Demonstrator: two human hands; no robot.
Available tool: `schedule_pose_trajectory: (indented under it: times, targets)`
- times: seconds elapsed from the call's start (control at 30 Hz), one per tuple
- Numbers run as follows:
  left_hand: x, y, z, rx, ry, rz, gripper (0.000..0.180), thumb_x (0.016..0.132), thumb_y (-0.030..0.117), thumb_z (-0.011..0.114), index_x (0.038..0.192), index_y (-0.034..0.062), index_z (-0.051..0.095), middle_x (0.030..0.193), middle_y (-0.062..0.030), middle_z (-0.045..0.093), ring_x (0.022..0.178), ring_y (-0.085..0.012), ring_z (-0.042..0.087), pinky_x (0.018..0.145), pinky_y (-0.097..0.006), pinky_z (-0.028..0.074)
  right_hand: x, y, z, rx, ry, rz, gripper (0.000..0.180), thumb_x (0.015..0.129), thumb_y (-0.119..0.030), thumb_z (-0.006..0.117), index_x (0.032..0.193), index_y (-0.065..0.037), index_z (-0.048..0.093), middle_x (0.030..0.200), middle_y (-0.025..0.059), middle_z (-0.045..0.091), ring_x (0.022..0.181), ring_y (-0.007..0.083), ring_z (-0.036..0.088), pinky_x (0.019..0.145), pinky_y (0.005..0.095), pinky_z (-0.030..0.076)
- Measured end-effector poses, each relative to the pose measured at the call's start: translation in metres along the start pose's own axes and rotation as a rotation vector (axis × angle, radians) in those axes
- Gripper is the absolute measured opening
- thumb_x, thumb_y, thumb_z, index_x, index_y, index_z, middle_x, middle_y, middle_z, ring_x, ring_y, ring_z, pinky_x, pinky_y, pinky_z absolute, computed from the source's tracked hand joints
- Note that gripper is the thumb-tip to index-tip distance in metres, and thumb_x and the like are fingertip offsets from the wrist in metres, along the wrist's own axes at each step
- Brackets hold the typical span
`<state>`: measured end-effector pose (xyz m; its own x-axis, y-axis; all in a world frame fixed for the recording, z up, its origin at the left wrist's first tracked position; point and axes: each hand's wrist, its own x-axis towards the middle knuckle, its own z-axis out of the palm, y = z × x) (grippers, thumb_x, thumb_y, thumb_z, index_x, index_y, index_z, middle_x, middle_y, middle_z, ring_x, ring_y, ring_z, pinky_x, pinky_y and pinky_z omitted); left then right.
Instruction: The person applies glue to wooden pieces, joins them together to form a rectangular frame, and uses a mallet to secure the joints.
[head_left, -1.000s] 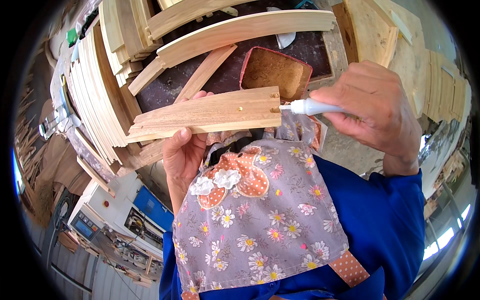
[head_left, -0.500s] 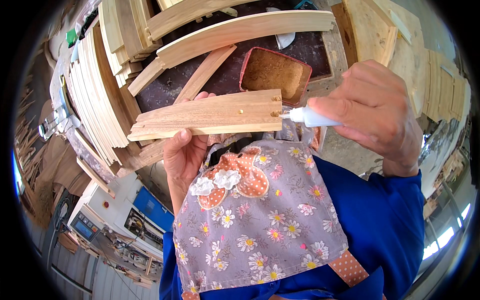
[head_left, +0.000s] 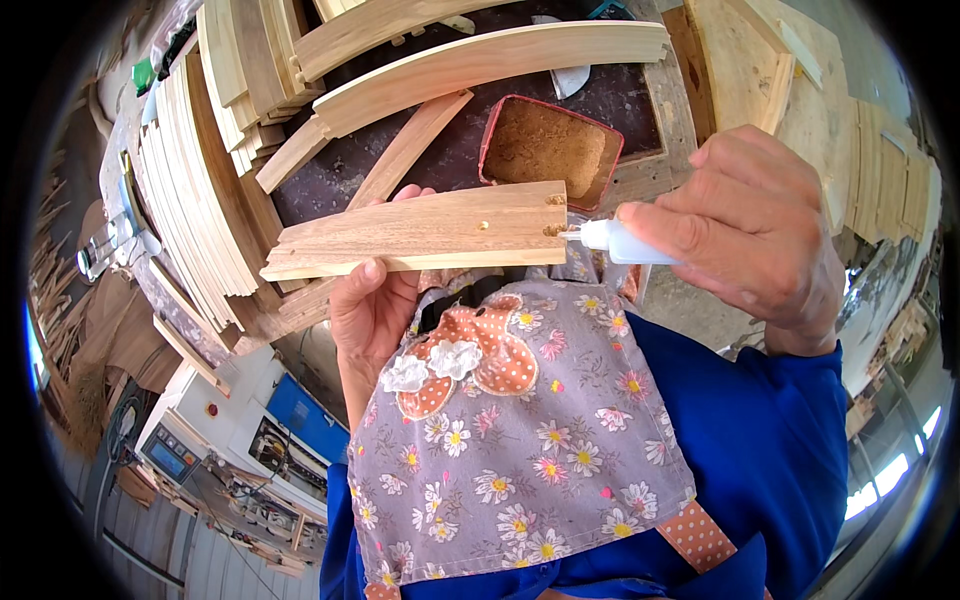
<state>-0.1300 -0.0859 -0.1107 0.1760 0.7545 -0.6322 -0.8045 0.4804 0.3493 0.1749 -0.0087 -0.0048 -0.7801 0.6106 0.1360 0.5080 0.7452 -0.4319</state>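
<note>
My left hand (head_left: 372, 310) grips a short wooden board (head_left: 410, 232) from below, with the thumb on its near edge and fingertips showing past the far edge. Two notches with brownish filling are cut near the board's right end, and a small hole shows in its face. In my right hand (head_left: 755, 230) is a small translucent squeeze bottle (head_left: 630, 243) with a white cap and thin nozzle. The nozzle tip meets the nearer notch at the board's end. My right fingers wrap round the bottle's body.
Beyond the board, a red-rimmed tray (head_left: 484, 150) of brown powder sits on a dark worktable (head_left: 630, 110). Curved wooden slats (head_left: 490, 72) lie across the table, and stacked strips (head_left: 190, 190) fill its left side. A white machine (head_left: 225, 410) stands at lower left.
The board has shifted very slightly to the right. My right hand has dropped a little, and the bottle has become more level, its nozzle still at the nearer notch.
</note>
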Motion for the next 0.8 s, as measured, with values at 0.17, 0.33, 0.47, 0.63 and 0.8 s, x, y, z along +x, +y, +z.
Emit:
schedule_pose_trajectory:
  times: [0.17,0.33,0.47,0.63,0.8]
  targets:
    - [0.001,-0.001,-0.001,0.011,-0.008,-0.005,0.062,0.071,0.004,0.071,0.127,-0.0024,0.044,0.138,-0.0255,0.04,0.134,-0.0373,0.033,0.11,-0.048,0.035,0.001,-0.002,0.002,0.024,0.022,0.033,0.039,0.05,-0.01,0.073,0.089,-0.006,0.071,0.066,0.003,0.061,0.059,0.02,0.054,0.057,0.0339,0.046]
    - [0.001,0.002,-0.001,-0.051,0.0,-0.054,0.058,0.074,0.007,0.072,0.124,-0.005,0.046,0.138,-0.0266,0.04,0.133,-0.0371,0.035,0.108,-0.046,0.038,0.0,-0.001,0.002,0.044,0.045,0.091,0.036,0.051,-0.005,0.074,0.088,-0.006,0.071,0.066,0.005,0.06,0.058,0.0215,0.054,0.057,0.0337,0.045]
    - [0.0,0.002,-0.002,-0.102,-0.013,-0.054,0.055,0.075,0.008,0.071,0.123,-0.0072,0.048,0.137,-0.0278,0.04,0.132,-0.0371,0.037,0.105,-0.046,0.043,-0.003,0.001,0.007,0.186,0.136,0.165,0.031,0.057,-0.001,0.073,0.088,-0.004,0.071,0.068,0.0061,0.062,0.059,0.0215,0.055,0.057,0.0315,0.045]
    - [0.0,0.002,-0.003,-0.125,-0.054,-0.065,0.055,0.076,0.009,0.07,0.123,-0.0082,0.047,0.138,-0.0283,0.038,0.132,-0.0373,0.036,0.102,-0.048,0.045,-0.002,-0.005,0.006,0.35,0.147,0.247,0.029,0.06,-0.001,0.071,0.089,-0.002,0.071,0.07,0.0076,0.064,0.06,0.0216,0.057,0.056,0.0299,0.044]
    - [0.0,0.001,-0.008,-0.204,-0.091,-0.097,0.056,0.078,0.008,0.069,0.125,-0.0093,0.046,0.14,-0.0284,0.036,0.134,-0.0369,0.033,0.102,-0.048,0.045,0.002,-0.01,0.003,0.364,0.138,0.269,0.03,0.059,-0.002,0.069,0.088,-0.003,0.071,0.069,0.0079,0.064,0.06,0.0216,0.058,0.055,0.0306,0.045]
